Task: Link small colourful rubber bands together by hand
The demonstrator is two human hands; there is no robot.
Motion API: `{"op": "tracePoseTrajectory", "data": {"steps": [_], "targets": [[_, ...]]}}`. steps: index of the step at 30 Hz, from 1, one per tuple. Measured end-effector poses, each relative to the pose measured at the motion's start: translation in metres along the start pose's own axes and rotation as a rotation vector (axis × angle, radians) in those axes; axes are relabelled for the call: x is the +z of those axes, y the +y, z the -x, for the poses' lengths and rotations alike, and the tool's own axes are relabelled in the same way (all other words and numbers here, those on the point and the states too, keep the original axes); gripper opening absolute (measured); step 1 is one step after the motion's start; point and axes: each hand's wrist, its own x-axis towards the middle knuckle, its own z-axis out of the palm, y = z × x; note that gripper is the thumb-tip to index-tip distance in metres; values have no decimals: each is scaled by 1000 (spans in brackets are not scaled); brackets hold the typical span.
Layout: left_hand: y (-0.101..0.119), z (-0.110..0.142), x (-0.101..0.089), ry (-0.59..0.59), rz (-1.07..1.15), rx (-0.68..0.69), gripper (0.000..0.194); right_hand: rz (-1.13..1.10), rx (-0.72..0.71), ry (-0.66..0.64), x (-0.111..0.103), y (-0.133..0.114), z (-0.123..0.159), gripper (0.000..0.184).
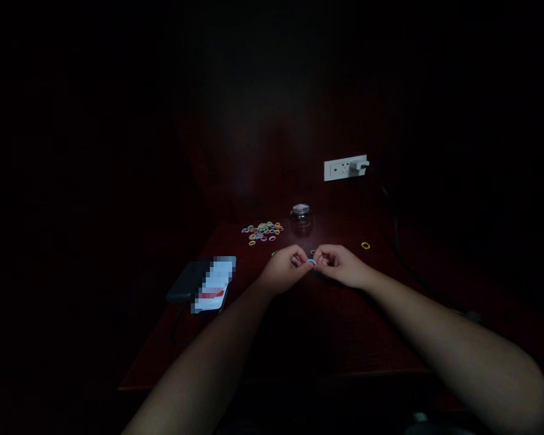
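Note:
Over the middle of the dark red table, my left hand (286, 267) and my right hand (339, 264) meet fingertip to fingertip. Between them they pinch a small light-blue elastic hair band (311, 261), one side in each hand. Part of a pink band (313, 252) shows just behind the fingers, and a sliver of green peeks out by my left hand. Beyond my left hand lies a loose pile of colourful bands (263, 229). A clear lidded jar (301, 219) stands upright behind my hands. Off to the right, a yellow band (365, 246) lies alone.
A phone (215, 284) with a lit, blurred screen lies at the left beside a dark flat object (187, 281), with a cable near them. A white wall socket (344, 168) holds a plugged-in charger (359, 165). A dark cable (396, 232) runs down the right side. The table's front edge (326, 376) is dim.

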Motion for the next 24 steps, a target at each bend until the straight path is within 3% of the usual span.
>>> {"op": "tracePoseTrajectory", "data": {"steps": [5, 12, 24], "targets": [[-2, 0, 2, -50, 117, -12, 21, 54, -46, 75, -1, -1, 0, 18], [-2, 1, 4, -99, 205, -18, 24, 11, -26, 83, 1, -1, 1, 19], [1, 0, 3, -68, 213, -47, 20, -24, -4, 96, 3, -7, 2, 23]]}}
